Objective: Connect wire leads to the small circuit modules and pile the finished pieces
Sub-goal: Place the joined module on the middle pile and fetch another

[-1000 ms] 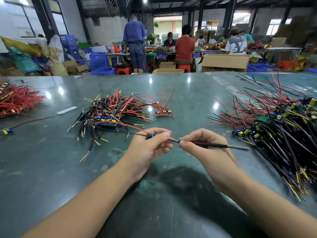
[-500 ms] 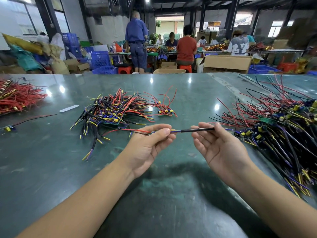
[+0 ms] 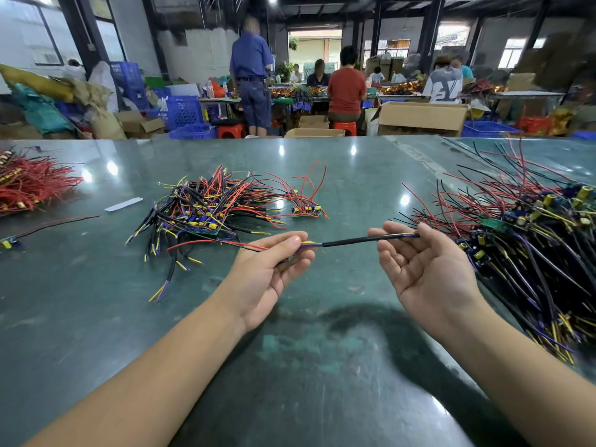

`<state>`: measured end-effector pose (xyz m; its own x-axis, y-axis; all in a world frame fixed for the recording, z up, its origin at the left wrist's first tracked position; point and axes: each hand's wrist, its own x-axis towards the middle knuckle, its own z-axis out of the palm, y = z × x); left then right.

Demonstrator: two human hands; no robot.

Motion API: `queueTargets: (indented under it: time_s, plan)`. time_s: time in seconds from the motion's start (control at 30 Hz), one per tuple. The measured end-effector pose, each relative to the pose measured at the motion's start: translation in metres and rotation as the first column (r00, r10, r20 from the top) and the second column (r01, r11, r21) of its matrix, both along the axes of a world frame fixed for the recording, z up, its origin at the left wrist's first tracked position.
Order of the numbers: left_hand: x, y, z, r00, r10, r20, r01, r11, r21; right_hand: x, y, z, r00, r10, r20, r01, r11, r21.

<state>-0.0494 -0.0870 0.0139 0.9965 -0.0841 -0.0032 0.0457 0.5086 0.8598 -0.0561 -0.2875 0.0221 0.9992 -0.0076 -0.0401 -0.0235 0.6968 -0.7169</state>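
Observation:
My left hand is turned palm up above the green table. Its thumb and fingers pinch a small circuit module, mostly hidden in the grip. Red and black leads trail left from it. A black-sleeved cable with yellow and purple ends runs right from the same grip. That cable lies across the straightened fingers of my right hand, which is palm up and relaxed. A heap of wired modules sits just beyond my left hand. A bigger heap lies right of my right hand.
A bundle of red wires lies at the far left, with a lone wired module below it and a white strip nearby. One separate module rests behind the hands. People work at benches beyond the table's far edge.
My right hand has let go of its pinch on the black cable, opened palm up and slid right along it. Both hands have drifted apart and turned upward.

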Motion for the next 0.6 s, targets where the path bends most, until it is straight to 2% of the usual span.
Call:
queueTargets:
  time_s: [0.2, 0.37, 0.47, 0.6]
  plan:
    - [0.000, -0.001, 0.000, 0.999, 0.036, 0.003, -0.036, 0.999, 0.001, 0.000, 0.006, 0.001, 0.999, -0.032, 0.016, 0.032, 0.999, -0.042]
    - [-0.002, -0.003, 0.005, 1.000, -0.007, -0.003, 0.006, 0.997, -0.079, -0.005, 0.008, 0.007, 0.999, 0.036, -0.035, -0.034, 0.998, 0.055]
    - [-0.005, -0.004, 0.009, 0.997, -0.029, 0.070, 0.033, 0.998, -0.051, -0.008, 0.005, 0.012, 0.993, 0.091, -0.074, -0.082, 0.990, 0.113]
    - [-0.008, -0.006, 0.011, 0.980, 0.040, 0.195, -0.043, 0.999, 0.013, -0.009, 0.005, 0.013, 0.993, 0.112, -0.048, -0.104, 0.983, 0.149]
